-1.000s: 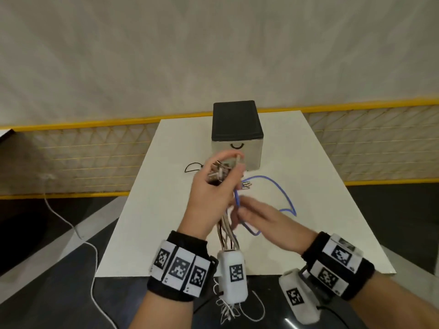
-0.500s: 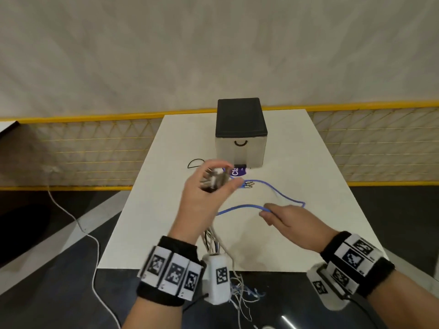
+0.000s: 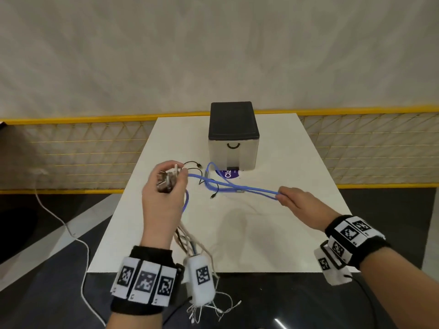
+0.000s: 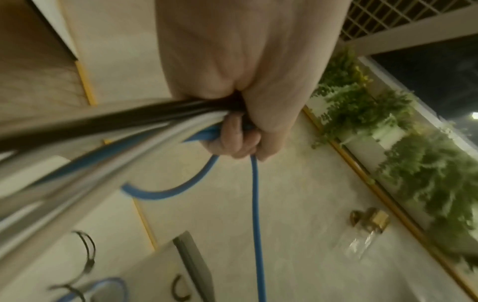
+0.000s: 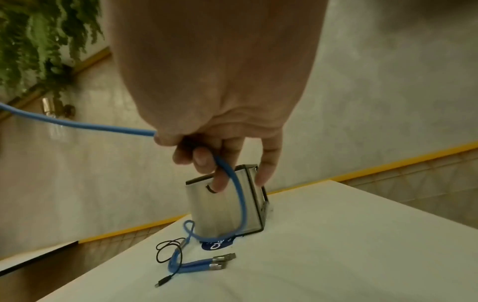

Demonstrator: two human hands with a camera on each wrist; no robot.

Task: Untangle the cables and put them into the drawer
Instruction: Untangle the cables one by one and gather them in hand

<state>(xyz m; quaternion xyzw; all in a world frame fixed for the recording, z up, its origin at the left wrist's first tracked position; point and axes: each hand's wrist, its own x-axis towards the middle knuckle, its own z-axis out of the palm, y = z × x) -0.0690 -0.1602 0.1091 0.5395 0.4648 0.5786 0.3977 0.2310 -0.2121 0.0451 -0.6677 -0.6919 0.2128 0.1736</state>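
Note:
My left hand (image 3: 166, 184) is raised over the table's left side and grips a bundle of cables (image 4: 145, 126) by their metal plug ends (image 3: 166, 180); the loose tails hang down past my wrist. A blue cable (image 3: 237, 187) runs from that bundle across to my right hand (image 3: 288, 198), which pinches it (image 5: 181, 141) above the table's right half. A thin black cable (image 3: 202, 179) lies on the table beneath. The small drawer box (image 3: 234, 141), black top and pale front with a curved handle, stands shut at the table's far middle.
A blue round sticker (image 3: 226, 174) lies just in front of the drawer box. The white table (image 3: 273, 233) ends near my wrists. A yellow-framed mesh fence (image 3: 83, 148) runs behind it, and a white cord (image 3: 71, 233) trails on the dark floor at left.
My right hand has drawn the blue cable out to the right, away from the bundle, so it stretches between both hands. My left hand shifted left with the bundle.

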